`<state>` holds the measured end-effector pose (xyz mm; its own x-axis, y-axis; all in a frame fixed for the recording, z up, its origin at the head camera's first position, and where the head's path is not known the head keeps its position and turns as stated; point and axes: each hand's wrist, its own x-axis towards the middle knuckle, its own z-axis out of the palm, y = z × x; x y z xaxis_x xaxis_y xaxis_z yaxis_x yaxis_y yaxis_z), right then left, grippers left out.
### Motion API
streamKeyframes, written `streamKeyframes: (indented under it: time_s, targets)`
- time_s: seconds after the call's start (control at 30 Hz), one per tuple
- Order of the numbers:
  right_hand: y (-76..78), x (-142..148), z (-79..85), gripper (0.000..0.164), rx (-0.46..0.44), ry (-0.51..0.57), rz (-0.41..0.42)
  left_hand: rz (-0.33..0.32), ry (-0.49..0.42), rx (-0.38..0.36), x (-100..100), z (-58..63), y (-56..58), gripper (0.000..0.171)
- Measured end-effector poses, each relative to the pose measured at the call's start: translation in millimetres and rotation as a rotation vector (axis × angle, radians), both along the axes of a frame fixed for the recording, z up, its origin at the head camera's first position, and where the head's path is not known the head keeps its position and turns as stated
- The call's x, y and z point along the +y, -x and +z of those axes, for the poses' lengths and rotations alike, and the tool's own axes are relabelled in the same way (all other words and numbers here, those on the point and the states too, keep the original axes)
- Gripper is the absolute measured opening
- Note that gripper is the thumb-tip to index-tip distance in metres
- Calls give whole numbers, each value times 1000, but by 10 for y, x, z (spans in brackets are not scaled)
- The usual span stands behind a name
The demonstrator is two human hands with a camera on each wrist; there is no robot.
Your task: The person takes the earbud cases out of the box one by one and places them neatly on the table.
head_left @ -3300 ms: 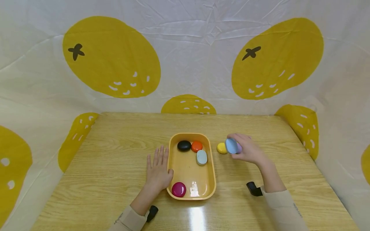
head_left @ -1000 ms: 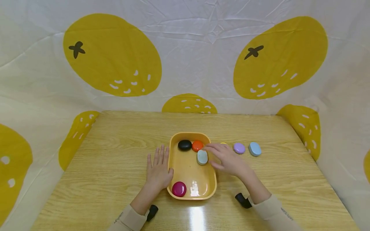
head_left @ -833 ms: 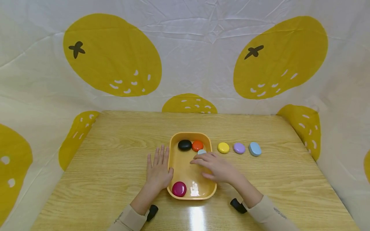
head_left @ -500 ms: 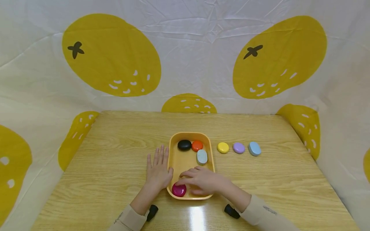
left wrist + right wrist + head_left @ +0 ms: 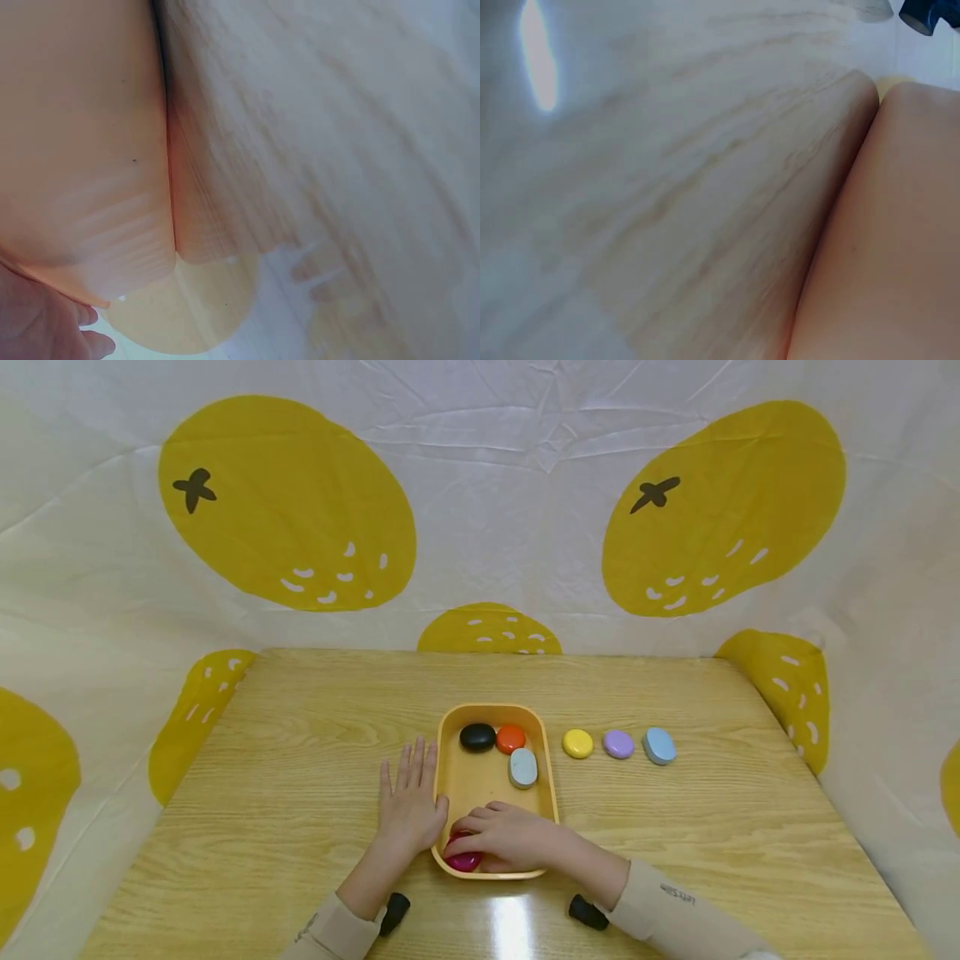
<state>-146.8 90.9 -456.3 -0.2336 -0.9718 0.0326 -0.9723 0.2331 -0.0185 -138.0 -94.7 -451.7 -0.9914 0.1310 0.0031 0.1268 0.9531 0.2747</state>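
Magenta disc (image 5: 467,862) in the near left corner of the yellow-orange tray (image 5: 556,793), and the right hand (image 5: 510,837) has it, fingers curled over and pinching it! Left hand (image 5: 408,814) lies flat on the table (image 5: 300,827), fingers straight and slightly spread, thumb at the tray's rim, black stone (image 5: 477,737) and orange disc (image 5: 511,740) side by side beyond.

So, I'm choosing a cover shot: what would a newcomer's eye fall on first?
Probably the two huge yellow fruit-like prints high on the white cloth behind the table. Next, the orange-yellow tray on the table, where the right hand curls over a magenta disc in the near left corner and the left hand lies spread along the left side. Right of the tray, a yellow disc, a lilac disc and a light-blue block form a row.
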Motion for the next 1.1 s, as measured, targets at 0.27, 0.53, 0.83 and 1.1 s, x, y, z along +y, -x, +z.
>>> streamKeyframes:
  time_s: [0.27,0.53,0.83,1.1]
  targets:
    - [-13,-20,3,37,-10,7,-13,-1,-12,2,-8,-13,-2,70]
    - [54,101,152,45,-105,20,-178,-6,-11,1,-11,-6,-3,70]
    - [272,531,436,49,-77,337,-453,-9,-23,12,-14,-23,0,70]
    - [353,949,409,48,7,377,-727,-11,-32,11,-17,-10,-6,69]
